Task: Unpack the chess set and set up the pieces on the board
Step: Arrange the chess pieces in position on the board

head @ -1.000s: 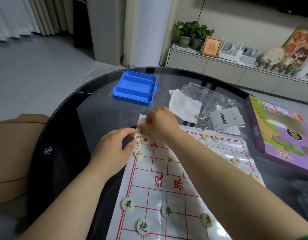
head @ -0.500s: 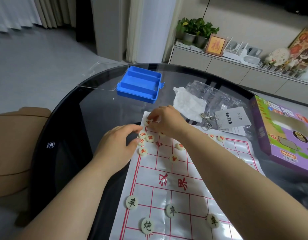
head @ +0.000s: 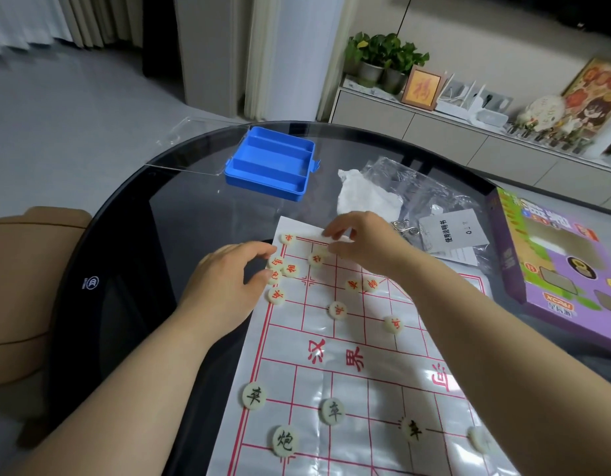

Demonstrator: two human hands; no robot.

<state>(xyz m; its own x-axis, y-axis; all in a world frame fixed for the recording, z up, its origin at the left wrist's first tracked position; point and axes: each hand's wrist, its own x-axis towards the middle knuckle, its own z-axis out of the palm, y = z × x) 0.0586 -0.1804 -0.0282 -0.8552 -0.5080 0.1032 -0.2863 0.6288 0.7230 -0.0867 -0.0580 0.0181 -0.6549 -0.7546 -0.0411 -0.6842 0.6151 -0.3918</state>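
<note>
- Presently both hands work at the far-left corner of the board [head: 383,376], a thin glossy sheet lying flat on the dark glass desk [head: 142,235].
- Right hand [head: 366,242]: finger and thumb curved with a narrow gap and nothing between them. The thumb tip is just beside a red disc [head: 315,258].
- Left hand [head: 225,286]: fingertips are in a tight cluster of red pieces [head: 291,269] at the board's left edge. I cannot tell whether it pinches one or only touches.
- Step in hand, as I judge it: sorting red onto the far rank. A corner piece [head: 287,238] sits on the far-left crossing.
- To do it well: read each character first and lift one disc at a time. Set it squarely on a line crossing, not inside a square. Steady the sheet with the idle hand, as it looks apt to slide.
- Count, red-lettered: ten, all on the far half.
- Count, black pieces [head: 332,411]: four readable on the near half, plus one pale disc [head: 479,439] with its face too blurred to read.
- One blue case [head: 273,163] stands open beyond the board, and one purple box [head: 555,269] lies to the right.
</note>
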